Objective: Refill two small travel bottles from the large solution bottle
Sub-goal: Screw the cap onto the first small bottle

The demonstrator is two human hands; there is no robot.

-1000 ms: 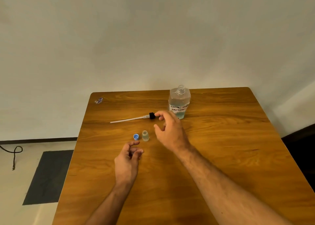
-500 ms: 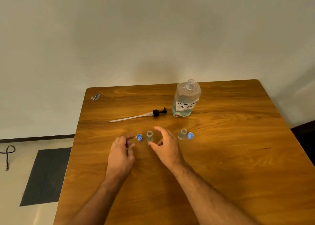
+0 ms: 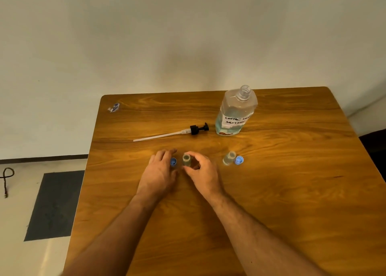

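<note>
Wooden table: right hand pinches uncapped small bottle, apparently steadying it; left hand rests released beside blue cap.

On the wooden table, the right hand curls round an uncapped small bottle; whether it actually grips is unclear. The left hand rests beside a blue cap at the bottle's nine o'clock. A second small bottle and cap stand at three o'clock. The large solution bottle stands open at one o'clock, its pump lying beside it.
</note>
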